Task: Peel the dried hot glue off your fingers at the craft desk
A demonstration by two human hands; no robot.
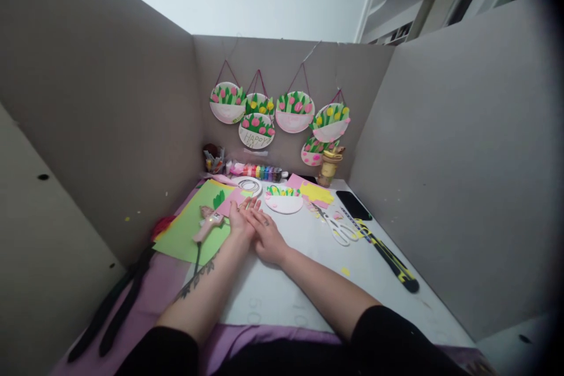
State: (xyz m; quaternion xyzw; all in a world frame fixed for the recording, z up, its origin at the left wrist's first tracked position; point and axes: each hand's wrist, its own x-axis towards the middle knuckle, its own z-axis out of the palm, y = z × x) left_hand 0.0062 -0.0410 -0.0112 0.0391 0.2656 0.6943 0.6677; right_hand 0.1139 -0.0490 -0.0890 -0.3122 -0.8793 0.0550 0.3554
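Note:
My left hand (241,217) is palm up over the middle of the white board, its fingers spread and holding nothing. Across its palm and fingers lies my right hand (268,238), fingers extended and a ring on one of them. Just beyond the hands is a half-white plate craft (284,204) with green leaves and yellow flowers. Left of them, a pink glue gun (208,228) rests on green paper (183,239). White-handled scissors (338,229) lie to the right, beside pink and yellow paper (316,194).
Several flower plates (295,120) hang on the grey back panel. Paint bottles (259,172), a pen holder (214,160) and a yellow cup (328,170) stand along it. A black phone (353,205) and a black-yellow cutter (393,261) lie at the right. Grey panels rise on both sides.

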